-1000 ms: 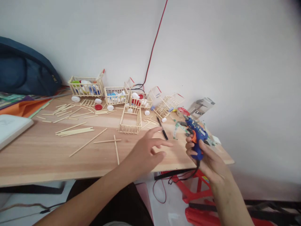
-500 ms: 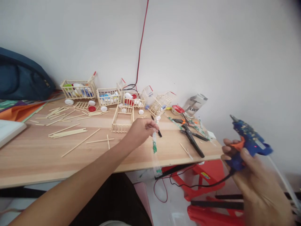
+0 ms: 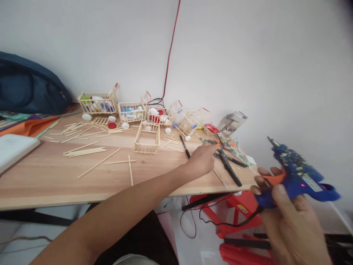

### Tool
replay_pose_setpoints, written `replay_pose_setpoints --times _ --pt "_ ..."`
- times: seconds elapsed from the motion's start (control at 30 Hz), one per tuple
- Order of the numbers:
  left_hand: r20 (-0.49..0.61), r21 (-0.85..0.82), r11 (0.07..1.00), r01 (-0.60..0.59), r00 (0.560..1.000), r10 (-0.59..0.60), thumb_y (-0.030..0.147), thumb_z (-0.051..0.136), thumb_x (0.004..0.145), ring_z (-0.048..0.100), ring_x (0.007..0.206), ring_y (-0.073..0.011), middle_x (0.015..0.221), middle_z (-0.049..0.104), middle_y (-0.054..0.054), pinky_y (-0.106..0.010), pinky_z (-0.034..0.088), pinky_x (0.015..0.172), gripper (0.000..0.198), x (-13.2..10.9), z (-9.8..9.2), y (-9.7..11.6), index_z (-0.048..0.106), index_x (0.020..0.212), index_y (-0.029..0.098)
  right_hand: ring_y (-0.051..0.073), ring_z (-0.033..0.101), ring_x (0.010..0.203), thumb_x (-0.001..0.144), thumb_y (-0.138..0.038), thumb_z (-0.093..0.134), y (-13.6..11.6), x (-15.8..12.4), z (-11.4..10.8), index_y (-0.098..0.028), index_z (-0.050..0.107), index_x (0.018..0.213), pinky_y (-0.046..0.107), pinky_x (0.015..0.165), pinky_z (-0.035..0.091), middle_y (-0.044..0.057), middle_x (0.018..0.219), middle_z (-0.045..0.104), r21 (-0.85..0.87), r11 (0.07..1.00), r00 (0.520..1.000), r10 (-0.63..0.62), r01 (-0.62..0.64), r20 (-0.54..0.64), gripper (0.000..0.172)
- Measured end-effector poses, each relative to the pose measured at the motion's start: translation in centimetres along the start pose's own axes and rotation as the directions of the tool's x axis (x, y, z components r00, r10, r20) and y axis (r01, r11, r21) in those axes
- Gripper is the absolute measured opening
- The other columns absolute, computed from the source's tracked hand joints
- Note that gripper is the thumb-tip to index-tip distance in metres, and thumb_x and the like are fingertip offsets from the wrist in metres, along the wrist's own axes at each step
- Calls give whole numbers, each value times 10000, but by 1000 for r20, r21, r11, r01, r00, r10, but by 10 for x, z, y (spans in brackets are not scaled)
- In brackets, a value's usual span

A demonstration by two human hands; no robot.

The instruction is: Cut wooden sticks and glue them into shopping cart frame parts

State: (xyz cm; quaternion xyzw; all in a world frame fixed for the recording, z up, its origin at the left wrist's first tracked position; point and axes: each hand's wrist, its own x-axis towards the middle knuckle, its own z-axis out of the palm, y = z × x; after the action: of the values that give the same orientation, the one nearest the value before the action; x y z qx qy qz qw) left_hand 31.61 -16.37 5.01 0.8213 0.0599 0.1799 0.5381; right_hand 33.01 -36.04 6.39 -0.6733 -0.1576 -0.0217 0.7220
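Note:
My right hand is wrapped round a blue hot glue gun with an orange trigger, its nozzle pointing up and left. A small red light glows on the gun's side. My left hand reaches over the right part of the table, beside black-handled pliers. The back of that hand hides most of its fingers, so I cannot see whether they hold anything. Green-marked clear plastic strips lie just beyond it. A black pen rests to its left.
Several small stick-built carts with white wheels stand along the wall. An open stick frame sits before them. Loose wooden sticks lie at left, near a blue bag. A leaning carton stands at right; a red stool is below.
My left hand has moved right, from holding up a green-marked plastic strip to beside the pliers. That strip no longer hangs from it. The glue gun has turned slightly and come a little closer.

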Motion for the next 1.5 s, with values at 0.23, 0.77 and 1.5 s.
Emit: replay_pose_setpoints --times 0.23,0.77,1.5 --pt "59 -357 927 116 993 -102 296 574 812 652 823 -167 896 701 -49 -285 499 744 272 -95 2 -11 580 1050 166 191 642 1036 756 -381 741 20 -26 62 -235 670 1073 316 886 516 48 1159 683 209 935 947 244 -286 208 355" --pt "-39 -334 943 14 999 -29 293 630 811 620 965 -187 1052 659 -19 -251 452 839 194 -149 -16 -3 646 986 210 162 656 791 865 -484 591 28 -45 88 -269 655 969 272 695 557 29 945 686 173 909 843 262 -379 469 248" --pt "-421 744 564 358 907 -21 175 473 919 484 936 -232 958 592 -69 -378 447 855 173 -208 -164 -75 635 981 159 203 661 701 818 -599 586 63 -70 144 -194 618 888 276 527 506 84 847 709 -33 880 632 366 -474 683 412"
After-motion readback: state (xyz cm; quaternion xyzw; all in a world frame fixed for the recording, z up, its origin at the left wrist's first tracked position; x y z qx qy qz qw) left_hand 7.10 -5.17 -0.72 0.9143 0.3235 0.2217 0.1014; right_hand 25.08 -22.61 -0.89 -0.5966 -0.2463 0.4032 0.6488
